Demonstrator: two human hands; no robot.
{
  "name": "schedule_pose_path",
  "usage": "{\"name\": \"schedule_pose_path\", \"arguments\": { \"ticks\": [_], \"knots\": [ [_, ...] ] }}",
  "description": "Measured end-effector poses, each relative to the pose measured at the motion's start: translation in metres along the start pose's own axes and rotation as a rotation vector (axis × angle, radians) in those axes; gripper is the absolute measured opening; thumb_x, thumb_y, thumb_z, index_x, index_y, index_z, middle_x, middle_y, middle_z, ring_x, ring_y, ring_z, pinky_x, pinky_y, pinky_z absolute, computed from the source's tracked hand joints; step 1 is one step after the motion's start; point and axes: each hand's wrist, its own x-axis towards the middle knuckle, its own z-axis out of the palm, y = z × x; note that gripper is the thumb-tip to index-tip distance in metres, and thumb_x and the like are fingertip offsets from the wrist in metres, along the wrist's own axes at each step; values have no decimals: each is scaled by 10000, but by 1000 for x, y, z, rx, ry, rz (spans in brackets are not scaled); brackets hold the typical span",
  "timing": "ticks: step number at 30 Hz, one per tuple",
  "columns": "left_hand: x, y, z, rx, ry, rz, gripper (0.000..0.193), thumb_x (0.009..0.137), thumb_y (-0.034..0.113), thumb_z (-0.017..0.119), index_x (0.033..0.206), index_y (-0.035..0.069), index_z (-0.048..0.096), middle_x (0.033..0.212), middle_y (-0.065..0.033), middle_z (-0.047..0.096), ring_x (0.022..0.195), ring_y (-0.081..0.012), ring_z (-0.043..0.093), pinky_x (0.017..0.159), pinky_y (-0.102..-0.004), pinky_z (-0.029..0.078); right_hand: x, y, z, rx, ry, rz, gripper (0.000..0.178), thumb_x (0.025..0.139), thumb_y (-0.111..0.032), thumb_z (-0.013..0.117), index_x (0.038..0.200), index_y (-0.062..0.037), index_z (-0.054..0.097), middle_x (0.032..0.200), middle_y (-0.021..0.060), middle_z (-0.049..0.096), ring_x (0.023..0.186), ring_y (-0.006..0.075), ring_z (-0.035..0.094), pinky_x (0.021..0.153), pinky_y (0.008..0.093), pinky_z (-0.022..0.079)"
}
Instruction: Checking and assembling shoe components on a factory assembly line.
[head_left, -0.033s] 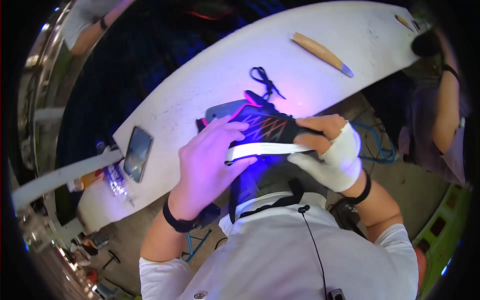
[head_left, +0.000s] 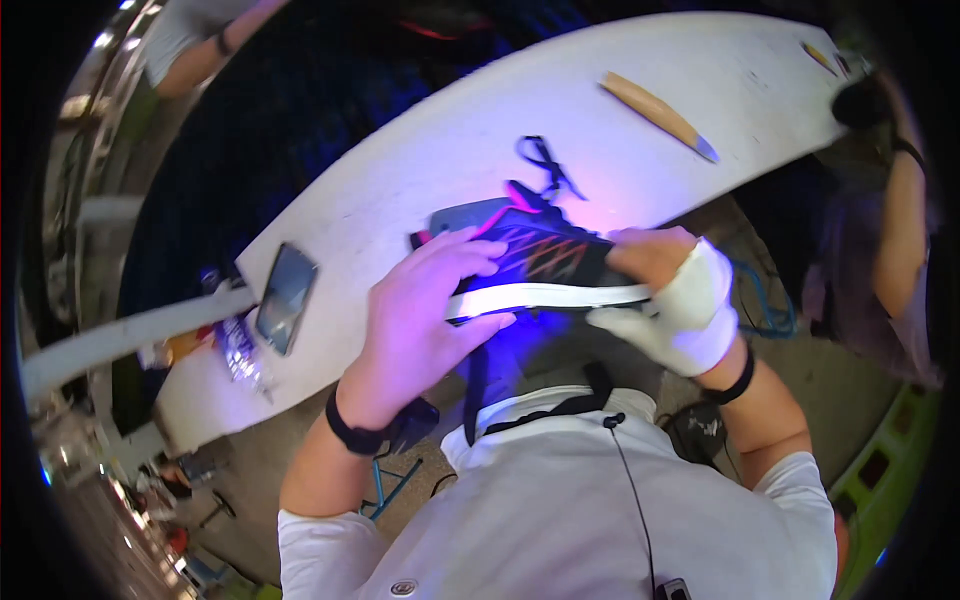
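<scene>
Between my two hands a black shoe (head_left: pixel 590 262) is held on its side. It has orange crisscross lines, pink collar trim and a white sole edge (head_left: pixel 545 296) facing me. My left hand (head_left: pixel 410 310) grips the heel end, fingers over the upper and thumb below the sole. At the toe end, my right hand (head_left: pixel 680 300), in a white glove with bare fingers showing, holds the shoe with fingers above and thumb by the sole. Black laces (head_left: pixel 545 165) trail onto the pale worktop. A grey piece (head_left: pixel 462 215) shows at the shoe's opening.
On the white worktop (head_left: pixel 420 140) lie a wooden-handled tool (head_left: pixel 655 110) with a metal tip, a phone (head_left: pixel 287 298) and a clear plastic wrapper (head_left: pixel 240 355). Other people's arms show at upper left (head_left: pixel 195 60) and right (head_left: pixel 895 250). A blue stool frame (head_left: pixel 775 310) stands beyond my right hand.
The table and its things sit slightly farther right and lower in the view. My right hand and the shoe's toe have shifted a little right; both hands keep their hold.
</scene>
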Motion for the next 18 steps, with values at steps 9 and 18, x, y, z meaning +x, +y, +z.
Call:
{"name": "schedule_pose_path", "arguments": {
  "ticks": [9,18],
  "knots": [
    [-29,12,-72,-233,351,79,945,699,263,1009,1534,65,615,1590,-145,610,1505,-327,540,1283,-461,391,63,49,67,999,-211,405,669,1132,-556,525,1346,63,663,1112,126,779,986,217,782,897,364,635],
    [-1,93,-67,-59,289,-72,994,588,444,1056,1400,45,646,1198,-177,763,1097,-404,745,979,-478,573,132,-77,-17,830,-34,-150,998,813,-837,711,1348,4,672,1209,104,592,1128,199,572,1016,349,448]
  ]
}}
